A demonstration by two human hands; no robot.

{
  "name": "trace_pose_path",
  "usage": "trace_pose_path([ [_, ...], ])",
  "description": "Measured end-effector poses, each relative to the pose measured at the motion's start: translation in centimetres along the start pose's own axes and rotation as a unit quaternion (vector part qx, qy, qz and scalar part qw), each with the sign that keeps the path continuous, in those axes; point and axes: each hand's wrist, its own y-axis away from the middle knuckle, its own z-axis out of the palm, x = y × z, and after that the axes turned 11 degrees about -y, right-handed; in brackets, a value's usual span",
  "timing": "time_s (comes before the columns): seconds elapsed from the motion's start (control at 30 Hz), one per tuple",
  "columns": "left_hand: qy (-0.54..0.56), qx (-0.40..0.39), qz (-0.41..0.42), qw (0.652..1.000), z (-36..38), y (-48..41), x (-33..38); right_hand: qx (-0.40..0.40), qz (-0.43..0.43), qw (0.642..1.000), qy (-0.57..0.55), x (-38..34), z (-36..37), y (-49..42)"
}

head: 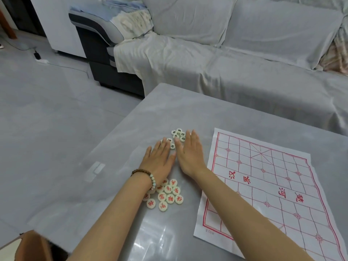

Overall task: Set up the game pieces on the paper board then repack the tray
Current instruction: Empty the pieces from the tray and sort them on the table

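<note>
Black-lettered pieces (178, 135), left of the paper board (263, 185), lie herded between your left hand (160, 157) and right hand (190, 155), fingers (163, 143) straight, gripping nothing, apparently sorting colours before setup.

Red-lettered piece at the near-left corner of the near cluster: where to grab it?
Pinch the red-lettered piece by its round rim, coming down from above. It lies flat, a low disc, so only the rim offers purchase. Its left and near sides look free; neighbours crowd its far-right.
</note>
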Motion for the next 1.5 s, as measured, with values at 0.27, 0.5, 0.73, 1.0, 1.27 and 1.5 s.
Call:
trace_pose_path([
  [0.27, 0.033, 0.014, 0.031, 0.999, -0.6, -1.9, -0.1, -0.031, -0.011, 0.999, 0.004, 0.0, 0.5, -3.9],
  [0.5, 0.123, 0.051, 0.028, 0.991, -3.4, 0.5, -1.4, -0.024, -0.042, 0.980, -0.192, -0.6, -3.5, 2.4],
  [0.73, 0.080, 0.030, 0.042, 0.995, 0.1, 8.9, -1.9, -0.149, -0.138, 0.979, -0.026, -1.3, -1.0, 11.7],
  [1.0, 0.008, 0.078, 0.027, 0.997, 2.9, 14.9, -1.3, -0.148, -0.120, 0.977, 0.092, -0.4, -1.7, 17.0],
  [1.27, -0.031, 0.098, 0.045, 0.994, 3.1, 19.0, -1.0, -0.150, -0.136, 0.976, 0.083, -0.4, -1.8, 20.3],
  [1.5, 0.015, 0.116, 0.011, 0.993, 1.9, 18.6, -1.4, -0.082, -0.120, 0.987, 0.070, 0.0, -1.7, 20.7],
])
